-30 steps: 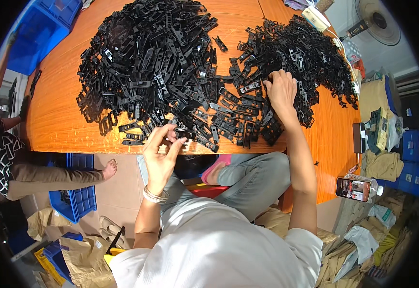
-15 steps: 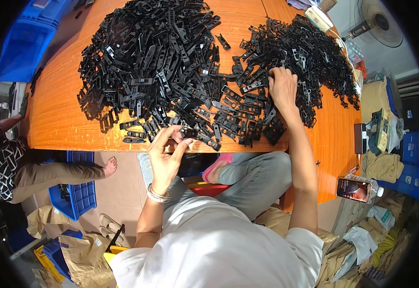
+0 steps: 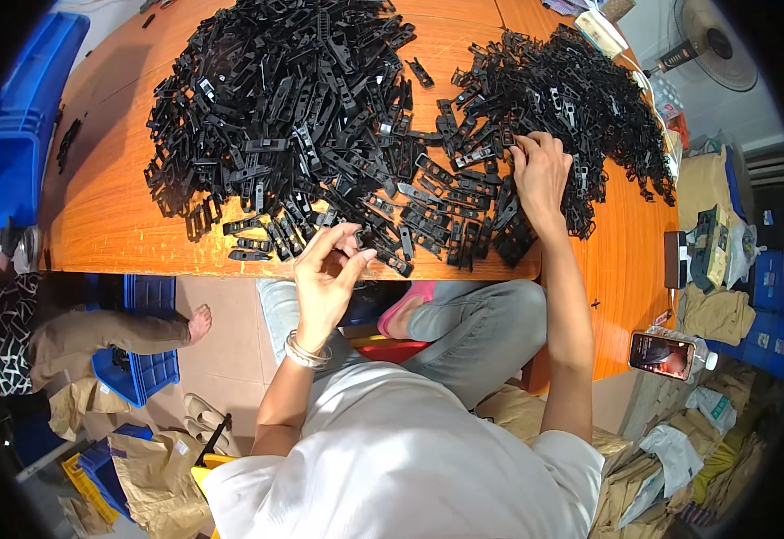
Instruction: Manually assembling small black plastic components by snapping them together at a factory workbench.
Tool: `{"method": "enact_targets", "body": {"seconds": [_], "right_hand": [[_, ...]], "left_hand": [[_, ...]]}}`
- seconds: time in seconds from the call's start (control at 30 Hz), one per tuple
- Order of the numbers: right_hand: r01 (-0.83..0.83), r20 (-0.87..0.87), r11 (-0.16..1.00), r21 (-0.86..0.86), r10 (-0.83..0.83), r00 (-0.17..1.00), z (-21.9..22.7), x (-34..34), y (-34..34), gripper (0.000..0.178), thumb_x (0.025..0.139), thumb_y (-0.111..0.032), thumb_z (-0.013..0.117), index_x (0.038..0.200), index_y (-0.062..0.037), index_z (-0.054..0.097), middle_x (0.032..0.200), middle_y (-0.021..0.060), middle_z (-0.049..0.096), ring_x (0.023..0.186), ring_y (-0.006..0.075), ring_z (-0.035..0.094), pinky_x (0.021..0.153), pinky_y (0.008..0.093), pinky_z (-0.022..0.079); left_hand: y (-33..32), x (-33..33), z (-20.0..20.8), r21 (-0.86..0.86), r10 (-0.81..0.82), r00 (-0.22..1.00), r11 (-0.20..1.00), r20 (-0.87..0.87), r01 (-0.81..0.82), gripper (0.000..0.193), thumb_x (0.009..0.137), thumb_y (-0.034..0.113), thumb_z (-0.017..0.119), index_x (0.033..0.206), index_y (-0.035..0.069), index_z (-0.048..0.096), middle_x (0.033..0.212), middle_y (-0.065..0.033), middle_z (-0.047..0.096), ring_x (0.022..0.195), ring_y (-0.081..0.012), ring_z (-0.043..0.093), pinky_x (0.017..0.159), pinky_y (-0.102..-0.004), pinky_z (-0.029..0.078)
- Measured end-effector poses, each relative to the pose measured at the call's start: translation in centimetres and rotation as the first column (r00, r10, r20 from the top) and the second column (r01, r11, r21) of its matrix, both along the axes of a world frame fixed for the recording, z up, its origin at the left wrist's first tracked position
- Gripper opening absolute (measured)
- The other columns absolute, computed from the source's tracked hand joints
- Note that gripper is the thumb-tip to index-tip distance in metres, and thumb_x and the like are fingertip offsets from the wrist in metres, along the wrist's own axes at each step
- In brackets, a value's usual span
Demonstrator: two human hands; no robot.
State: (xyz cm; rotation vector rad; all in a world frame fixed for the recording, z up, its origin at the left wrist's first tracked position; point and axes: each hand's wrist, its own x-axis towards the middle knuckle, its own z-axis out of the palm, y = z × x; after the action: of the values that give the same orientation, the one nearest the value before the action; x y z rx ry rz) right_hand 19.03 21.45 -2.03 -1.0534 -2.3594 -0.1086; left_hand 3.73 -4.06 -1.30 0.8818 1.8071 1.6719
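Note:
My left hand (image 3: 327, 274) is closed at the front edge of the table, thumb and fingers pinching a black plastic clip (image 3: 362, 240). Just beyond its fingertips, another dark clip (image 3: 396, 264) lies at the edge. To the right, my right hand (image 3: 543, 175) reaches to the near side of the smaller pile of black parts (image 3: 562, 90). Its thumb and forefinger are pressed together around a small black plastic part (image 3: 509, 139), partly hidden by the fingers. Between my hands, several clips (image 3: 446, 211) lie in rough rows. A larger heap of black clips (image 3: 275, 108) rises at the left.
The orange wooden table (image 3: 104, 216) carries everything. A blue crate (image 3: 28, 117) is at the far left, near another person's leg (image 3: 113, 337). A phone (image 3: 661, 354) stands by the right side, and a fan (image 3: 715, 45) is at the back right. Paper bags (image 3: 163, 481) lie on the floor.
My left hand has shifted a little right and away from me with its clip. My right hand has moved slightly right, its fingers drawing together. The blue crate and the other person have shifted at the left.

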Motion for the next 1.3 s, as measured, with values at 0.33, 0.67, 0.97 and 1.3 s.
{"method": "enact_targets", "body": {"seconds": [0.33,0.67,0.97,1.3], "right_hand": [[-0.376,0.061,0.849,-0.371,0.426,0.903,-0.5,-4.6,-5.5,0.012,0.071,-0.013,0.062,0.070,-0.0011,0.063,0.073,0.0105,0.052,0.076,0.0261,0.049,0.072,0.0350,0.036],[-0.695,-0.555,0.541,-0.474,0.429,0.712,4.1,-3.4,-9.9,0.009,0.071,0.001,0.061,0.079,-0.0014,0.058,0.086,0.0103,0.058,0.081,0.0254,0.055,0.071,0.0312,0.043],[-0.740,-0.513,0.591,-0.322,0.548,0.661,4.6,-2.9,-11.9,0.015,0.069,0.002,0.060,0.083,-0.0028,0.060,0.096,0.0082,0.056,0.092,0.0245,0.051,0.075,0.0326,0.041],[-0.712,-0.557,0.644,-0.280,0.494,0.667,5.0,-1.9,-12.4,0.017,0.069,-0.003,0.062,0.086,-0.0028,0.063,0.103,0.0081,0.056,0.093,0.0244,0.049,0.068,0.0291,0.040]], "left_hand": [[1.1,0.4,0.3,0.101,0.006,0.982,0.994,0.191,-0.026,0.025,0.073,-0.004,0.063,0.097,-0.001,0.057,0.086,-0.0028,0.057,0.071,-0.0052,0.051,0.064,-0.0177,0.043],[1.7,-0.2,-0.7,0.265,-0.185,0.894,0.961,0.408,0.078,0.034,0.072,-0.010,0.061,0.104,-0.004,0.051,0.096,-0.0095,0.058,0.085,-0.0124,0.057,0.074,-0.0227,0.048],[2.2,0.8,-0.1,0.318,-0.255,0.902,0.937,0.348,0.143,0.036,0.071,-0.010,0.062,0.105,-0.004,0.051,0.100,-0.0103,0.057,0.091,-0.0141,0.056,0.078,-0.0250,0.048],[2.8,0.6,1.2,0.380,-0.380,0.588,0.916,0.714,0.131,0.026,0.081,0.002,0.055,0.106,-0.003,0.050,0.087,-0.0127,0.062,0.074,-0.0175,0.061,0.070,-0.0269,0.050]]}}
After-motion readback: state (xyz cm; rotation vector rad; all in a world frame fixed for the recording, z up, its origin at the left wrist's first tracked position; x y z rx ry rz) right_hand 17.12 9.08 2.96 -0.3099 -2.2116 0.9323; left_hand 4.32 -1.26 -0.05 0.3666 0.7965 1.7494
